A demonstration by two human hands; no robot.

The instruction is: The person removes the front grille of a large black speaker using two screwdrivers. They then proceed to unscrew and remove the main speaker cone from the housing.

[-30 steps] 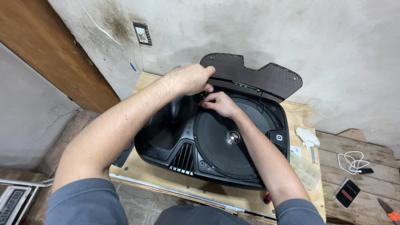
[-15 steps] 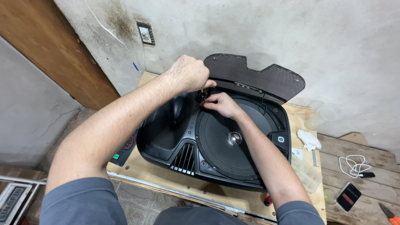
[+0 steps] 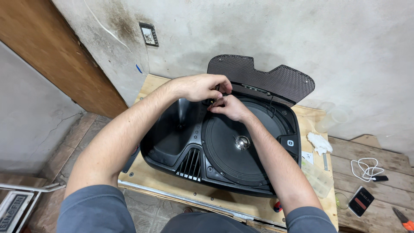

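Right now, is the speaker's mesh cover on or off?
Off: the mesh cover leans against the wall behind the speaker, leaving its cone bare.

Bare forearms, short grey-blue sleeves

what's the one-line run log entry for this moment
left hand: fingers curled at rim of black plastic speaker cabinet | right hand: pinching beside it, item unclear | black perforated metal grille: leaning on wall

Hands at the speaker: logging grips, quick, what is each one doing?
Left hand: fingers curled, pinching something small at the speaker cabinet rim; what, cannot be told.
Right hand: fingertips closed at the same spot; contents hidden.
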